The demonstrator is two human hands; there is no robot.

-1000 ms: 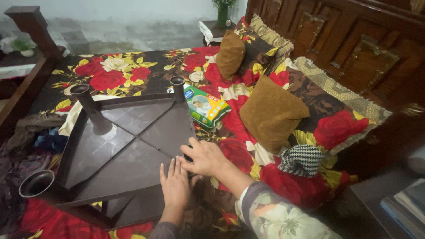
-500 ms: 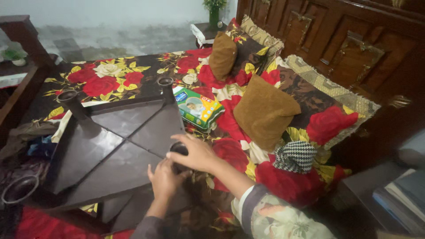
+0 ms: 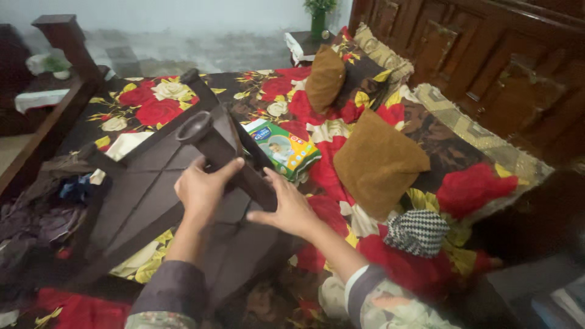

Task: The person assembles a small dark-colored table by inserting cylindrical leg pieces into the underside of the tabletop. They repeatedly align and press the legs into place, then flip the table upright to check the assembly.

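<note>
A dark brown plastic table (image 3: pixel 140 195) lies upside down and tilted on a bed with a red floral cover (image 3: pixel 286 97). My left hand (image 3: pixel 201 189) grips one of its hollow round legs (image 3: pixel 210 137), which points up toward me. My right hand (image 3: pixel 286 210) presses flat against the same leg lower down, fingers spread. Just beyond the leg lies a green and yellow diaper pack (image 3: pixel 283 149).
Two brown cushions (image 3: pixel 378 161) and a patterned pillow (image 3: pixel 372 70) lie to the right. A black-and-white checked cloth (image 3: pixel 417 231) sits near the bed's edge. A carved wooden headboard (image 3: pixel 487 67) runs along the right, and crumpled clothes (image 3: pixel 36 213) are piled at left.
The table has been tipped up from lying flat, its near leg now raised. My hands moved from the underside panel onto that leg.
</note>
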